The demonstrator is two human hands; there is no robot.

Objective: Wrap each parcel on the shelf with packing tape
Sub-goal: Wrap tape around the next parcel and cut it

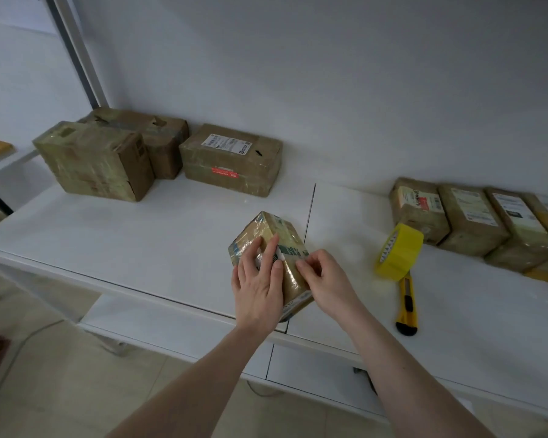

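The parcel (271, 257) sits near the front edge of the shelf (140, 235), between both hands. The left hand (258, 287) lies flat on it, fingers straight, pressing the tape down. The right hand (321, 279) has its fingertips curled at the parcel's right face, apparently pinching a tape end, though that is hard to see. To seal well, rub outward from the middle and fold edges tight. The tape roll (399, 252) and knife (407, 303) lie to the right.

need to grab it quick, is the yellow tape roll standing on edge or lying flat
On edge: the tape roll stands tilted on the shelf, its hole facing sideways.
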